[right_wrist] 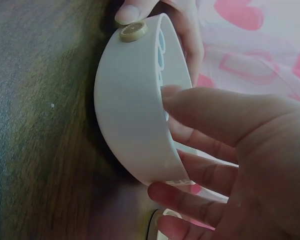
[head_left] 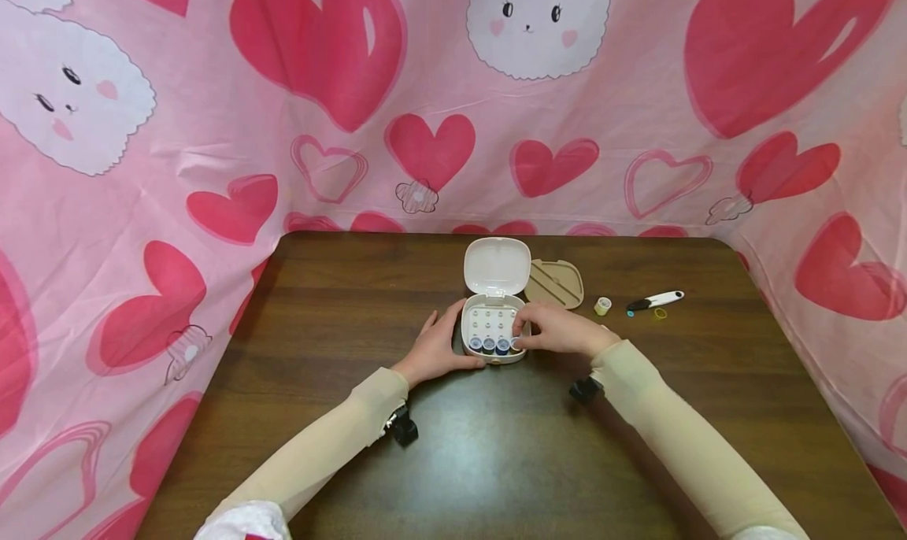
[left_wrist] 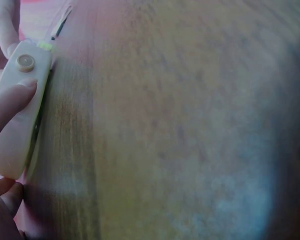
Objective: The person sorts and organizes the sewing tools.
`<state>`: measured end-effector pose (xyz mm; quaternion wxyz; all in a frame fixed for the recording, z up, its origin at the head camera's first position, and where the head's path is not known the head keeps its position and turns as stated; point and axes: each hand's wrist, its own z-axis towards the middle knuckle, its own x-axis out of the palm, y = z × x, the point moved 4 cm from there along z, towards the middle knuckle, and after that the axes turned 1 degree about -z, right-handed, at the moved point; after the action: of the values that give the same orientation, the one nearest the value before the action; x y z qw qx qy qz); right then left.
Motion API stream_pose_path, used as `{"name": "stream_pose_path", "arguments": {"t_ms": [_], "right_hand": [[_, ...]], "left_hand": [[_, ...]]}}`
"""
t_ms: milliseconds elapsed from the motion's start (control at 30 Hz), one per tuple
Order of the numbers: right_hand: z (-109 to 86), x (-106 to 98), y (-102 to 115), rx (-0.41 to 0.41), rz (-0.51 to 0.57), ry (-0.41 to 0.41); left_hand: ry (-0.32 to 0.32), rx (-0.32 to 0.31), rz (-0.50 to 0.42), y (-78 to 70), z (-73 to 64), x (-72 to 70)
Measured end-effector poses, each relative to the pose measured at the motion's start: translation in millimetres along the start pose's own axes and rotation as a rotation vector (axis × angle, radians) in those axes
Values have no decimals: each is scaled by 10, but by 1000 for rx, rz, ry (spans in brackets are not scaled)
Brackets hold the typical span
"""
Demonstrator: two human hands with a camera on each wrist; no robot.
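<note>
A small white sewing box point(head_left: 499, 360) stands on the table with its lid point(head_left: 497, 264) raised. Inside, a row of blue thread spools point(head_left: 489, 345) sits along the front, behind which are rows of bare pegs point(head_left: 487, 319). My left hand point(head_left: 441, 349) grips the box's left side, thumb across the front near the round gold button point(left_wrist: 25, 62). From the right, my right hand point(head_left: 560, 329) reaches over the rim, pinching a thread spool point(head_left: 516, 342) at the front right corner. In the right wrist view the box wall point(right_wrist: 125, 95) hides that spool.
A beige divided tray point(head_left: 567, 276) lies behind the box on the right. Further right are a pale yellow thread spool point(head_left: 602, 307), a black and white hand tool point(head_left: 655, 301), a yellow ring point(head_left: 660, 314) and a small blue piece point(head_left: 630, 313). Heart-patterned cloth hangs behind the table.
</note>
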<state>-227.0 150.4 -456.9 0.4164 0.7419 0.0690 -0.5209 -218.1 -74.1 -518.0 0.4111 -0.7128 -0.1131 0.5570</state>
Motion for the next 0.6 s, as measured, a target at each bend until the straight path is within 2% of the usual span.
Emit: {"name": "stream_pose_path", "arguments": {"t_ms": [267,433,600], "right_hand": [[9,-10,-37,-40,62,-21],[-15,-25,-77,-12,81,-44],[-67,-53,-110,-10,88,-102]], "left_hand": [[0,1,1,1,4,-5],[1,0,7,5,5,-1],[1,-1,19,9,11,7]]}}
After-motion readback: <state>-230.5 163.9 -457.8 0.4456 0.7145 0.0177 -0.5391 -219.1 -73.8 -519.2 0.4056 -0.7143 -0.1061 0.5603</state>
